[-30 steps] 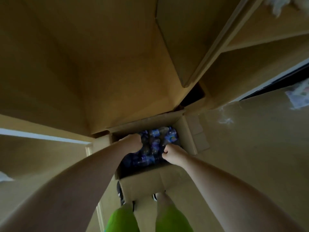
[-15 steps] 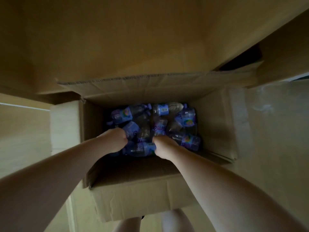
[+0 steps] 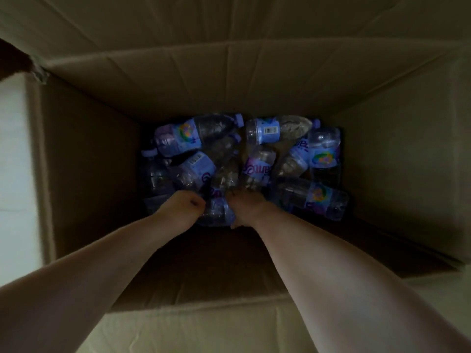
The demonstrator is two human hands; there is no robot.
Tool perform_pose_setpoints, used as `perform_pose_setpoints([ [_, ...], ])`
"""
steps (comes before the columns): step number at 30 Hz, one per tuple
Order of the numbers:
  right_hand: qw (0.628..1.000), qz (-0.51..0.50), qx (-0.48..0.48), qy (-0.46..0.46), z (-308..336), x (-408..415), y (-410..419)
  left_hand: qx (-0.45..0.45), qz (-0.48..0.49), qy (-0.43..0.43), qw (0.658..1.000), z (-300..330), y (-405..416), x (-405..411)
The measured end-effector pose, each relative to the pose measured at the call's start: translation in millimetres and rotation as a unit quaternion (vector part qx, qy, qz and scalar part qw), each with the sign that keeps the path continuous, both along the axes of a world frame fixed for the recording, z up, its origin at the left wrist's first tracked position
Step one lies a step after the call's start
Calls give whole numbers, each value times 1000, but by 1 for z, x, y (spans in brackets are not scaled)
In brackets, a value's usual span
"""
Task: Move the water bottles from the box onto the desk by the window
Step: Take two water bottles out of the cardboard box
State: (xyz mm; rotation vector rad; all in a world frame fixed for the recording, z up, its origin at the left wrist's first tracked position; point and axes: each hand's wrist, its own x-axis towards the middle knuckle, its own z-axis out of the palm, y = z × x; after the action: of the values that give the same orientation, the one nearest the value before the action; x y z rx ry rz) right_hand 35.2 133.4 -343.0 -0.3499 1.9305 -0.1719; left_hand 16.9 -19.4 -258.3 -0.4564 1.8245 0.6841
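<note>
No full brand name legible; dim, blurry.
Centre bottle (image 3: 257,166): purple lettering on label, upside down, only fragment, roughly "ant", rest hidden.
Bottle left of centre (image 3: 196,167): white barcode patch on blue label, large purple letter below it, maybe "G"; digits unreadable.
Top bottle (image 3: 274,129): barcode on blue label, digits too small.
Right bottle (image 3: 324,151): round multicolour logo, no readable words.
Cardboard box (image 3: 397,154): no print seen.

Matt creased cardboard box (image 3: 254,80); glossy clear plastic bottles (image 3: 277,128) (paper-look labels)
</note>
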Motion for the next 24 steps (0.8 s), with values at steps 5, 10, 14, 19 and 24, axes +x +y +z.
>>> perform_pose_setpoints([
  [5,999,-2,-52,13,-1,0,5,-9,19,-23,1000,-3,-9,10],
  [10,978,-150,-98,-107,26,-25,33,-19,57,-33,998,20,-6,13],
  [14,848,-440,-180,-233,78,-40,66,5,139,-38,989,46,10,9],
  [19,676,-625,-259,-292,120,-41,75,65,229,36,971,72,40,-9],
  [24,592,-657,-306,-352,139,-32,60,162,377,-43,911,88,53,-22],
])
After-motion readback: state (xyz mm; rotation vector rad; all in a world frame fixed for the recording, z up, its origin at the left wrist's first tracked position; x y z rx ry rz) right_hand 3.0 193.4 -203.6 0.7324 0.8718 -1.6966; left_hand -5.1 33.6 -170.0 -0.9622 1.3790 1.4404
